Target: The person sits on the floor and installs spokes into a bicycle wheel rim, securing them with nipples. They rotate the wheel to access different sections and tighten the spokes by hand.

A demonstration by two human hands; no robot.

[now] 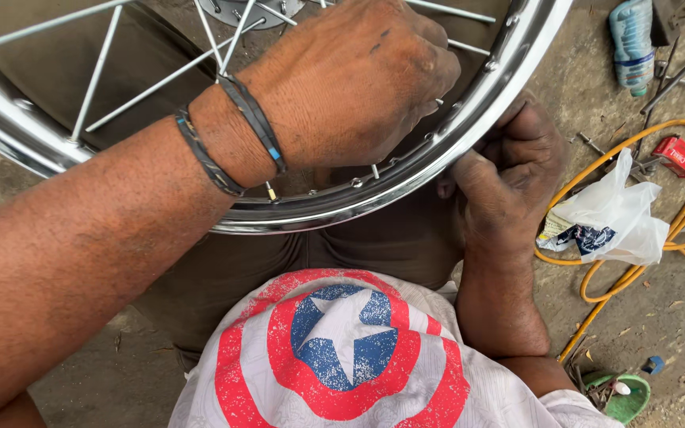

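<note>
Shiny chrome spoked wheel rim (509, 59) resting over the lap, above the concrete floor (660, 309). Left hand (350, 83) inside the rim, fingers clenched among thin silver spokes (160, 83). Right hand (509, 170) outside, fingers gripping the rim edge. Nearby on the floor: yellow hose (636, 273), white plastic bag (616, 214).

The left hand (358, 79) was fisted, its forearm crossing the body; the right hand (505, 170) curled shut, elbow bent.

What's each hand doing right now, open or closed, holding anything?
Left hand: closed inside the chrome wheel rim, fingers curled around a spoke end.
Right hand: closed, gripping the rim's outer edge.
</note>
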